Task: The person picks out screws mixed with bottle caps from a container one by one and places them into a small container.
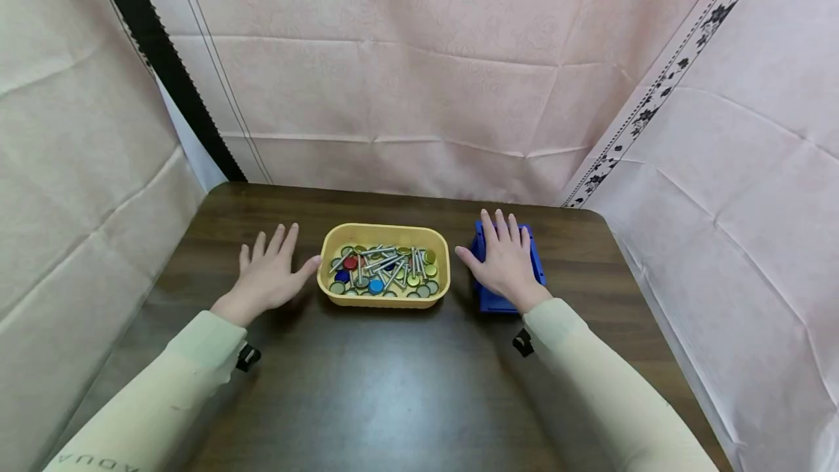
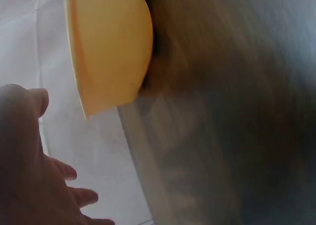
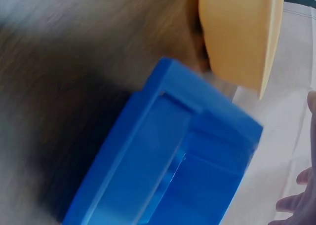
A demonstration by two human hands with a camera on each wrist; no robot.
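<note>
1. Pale cloth [image 1: 459, 93] hangs behind and along both sides of a dark wooden table [image 1: 393, 399].
2. Yellow tub [image 1: 383, 302] sits near mid-table, containing metal screws [image 1: 387, 262] and round caps [image 1: 376, 285], mostly silver and yellow, a few blue, one red.
3. Left hand [image 1: 272, 277]: fingers spread wide, grasping nothing; thumb just beside the tub's left end, contact cannot be told.
4. Blue bin [image 1: 496, 303] stands right of the tub, apart from it.
5. Right hand [image 1: 505, 261]: above the bin, fingers straight, thumb wide.
</note>
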